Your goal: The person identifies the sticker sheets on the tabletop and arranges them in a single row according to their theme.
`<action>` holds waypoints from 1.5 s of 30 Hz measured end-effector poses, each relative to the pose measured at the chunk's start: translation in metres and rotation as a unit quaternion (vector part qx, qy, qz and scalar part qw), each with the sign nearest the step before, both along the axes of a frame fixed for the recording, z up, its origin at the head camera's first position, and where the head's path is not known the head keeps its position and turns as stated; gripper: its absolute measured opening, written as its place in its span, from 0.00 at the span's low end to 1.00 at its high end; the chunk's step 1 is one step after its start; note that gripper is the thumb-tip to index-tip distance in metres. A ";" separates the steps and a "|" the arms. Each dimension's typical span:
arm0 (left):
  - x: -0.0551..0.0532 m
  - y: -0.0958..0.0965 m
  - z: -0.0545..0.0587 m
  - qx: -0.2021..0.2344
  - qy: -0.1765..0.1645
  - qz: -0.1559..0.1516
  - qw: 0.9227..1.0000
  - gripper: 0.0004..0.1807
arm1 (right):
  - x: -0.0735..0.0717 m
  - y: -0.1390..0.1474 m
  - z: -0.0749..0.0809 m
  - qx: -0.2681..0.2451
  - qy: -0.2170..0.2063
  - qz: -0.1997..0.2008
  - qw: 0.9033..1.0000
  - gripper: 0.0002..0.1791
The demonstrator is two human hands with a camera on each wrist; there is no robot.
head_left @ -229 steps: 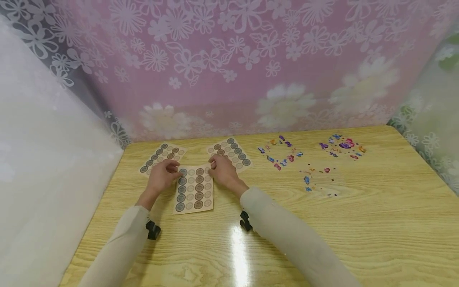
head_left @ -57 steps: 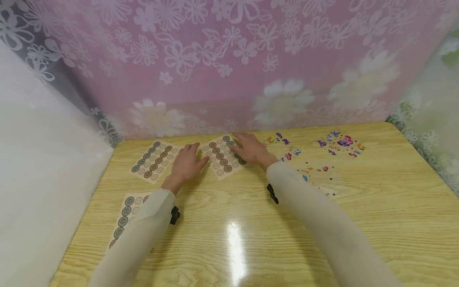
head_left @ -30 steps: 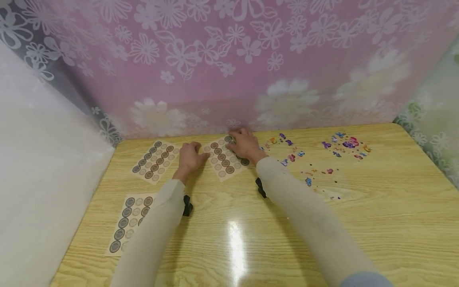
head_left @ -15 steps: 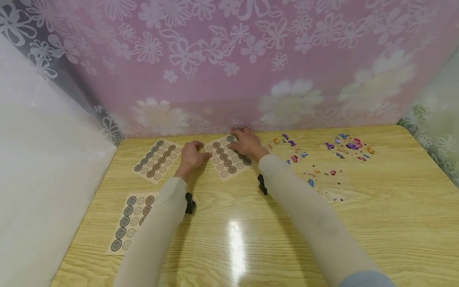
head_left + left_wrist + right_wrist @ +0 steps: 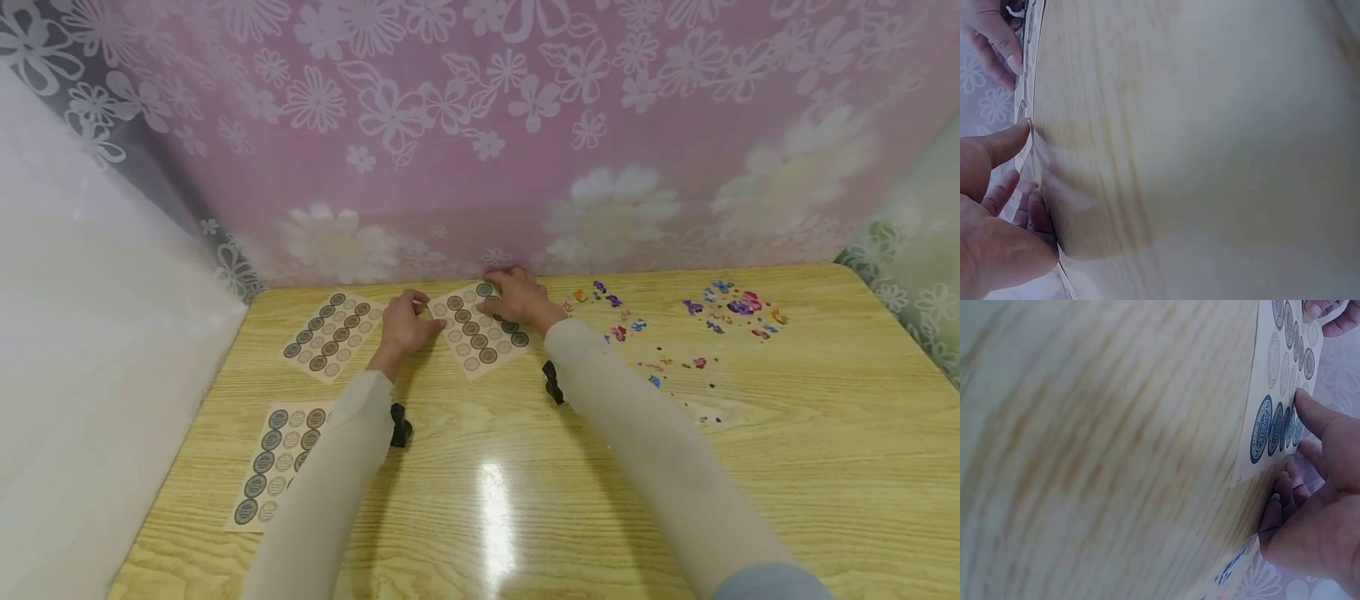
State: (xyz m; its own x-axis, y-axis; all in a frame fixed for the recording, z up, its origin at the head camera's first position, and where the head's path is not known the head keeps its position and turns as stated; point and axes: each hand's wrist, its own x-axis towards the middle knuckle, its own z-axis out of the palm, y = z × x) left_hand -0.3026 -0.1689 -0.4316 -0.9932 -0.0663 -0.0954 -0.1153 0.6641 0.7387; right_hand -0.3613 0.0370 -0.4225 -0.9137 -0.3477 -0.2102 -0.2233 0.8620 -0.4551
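Note:
A cream sheet of round stickers [image 5: 474, 333], with rows of brown, dark and pale circles, lies tilted at the back of the wooden table. At its left corner my left hand [image 5: 407, 323] holds the edge between thumb and fingers. My right hand [image 5: 519, 298] grips the far right corner, the thumb on the printed face and the fingers around the far edge. In the right wrist view, the right thumb [image 5: 1313, 412] rests on the circles of that sheet [image 5: 1272, 381]. Seen from the left wrist, the left thumb [image 5: 1007, 144] touches the sheet's edge; contact under the paper is hidden.
A second sticker sheet [image 5: 330, 335] lies at the back left. Another sheet [image 5: 262, 467] is at the front left, partly hidden by the left sleeve. Clusters of colourful butterfly and flower stickers [image 5: 738, 308] lie on the right. A pink floral curtain [image 5: 480, 167] borders the table's back.
Earlier my hands held a sheet in front; it now lies front left. They reached the back middle sheet with spread fingers, then closed in on its corners and have stayed almost still.

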 end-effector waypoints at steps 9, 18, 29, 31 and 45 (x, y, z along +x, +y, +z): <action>-0.001 0.003 -0.004 -0.002 0.012 -0.014 1.000 0.25 | -0.001 0.002 0.005 -0.008 -0.014 0.011 1.000 0.36; -0.001 0.006 -0.004 0.001 0.023 -0.025 0.999 0.24 | 0.000 0.005 0.013 -0.009 -0.023 0.033 0.999 0.35; 0.000 0.007 0.000 -0.011 0.026 -0.033 0.999 0.24 | -0.004 0.009 0.008 -0.043 0.003 0.022 0.999 0.30; 0.001 0.006 0.001 -0.013 0.022 -0.035 0.999 0.24 | -0.004 0.010 0.006 -0.059 0.011 0.025 0.998 0.28; 0.004 0.007 -0.004 0.011 0.031 -0.001 0.999 0.21 | 0.000 0.016 -0.004 -0.166 -0.007 -0.002 0.986 0.18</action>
State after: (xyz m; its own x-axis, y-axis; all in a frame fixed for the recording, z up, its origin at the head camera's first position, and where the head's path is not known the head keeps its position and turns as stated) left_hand -0.2986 -0.1619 -0.4355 -0.9974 -0.0627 -0.0360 -0.0681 0.6485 0.7582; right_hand -0.3610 0.0527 -0.4261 -0.9126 -0.3966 -0.0989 -0.2119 0.6658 -0.7154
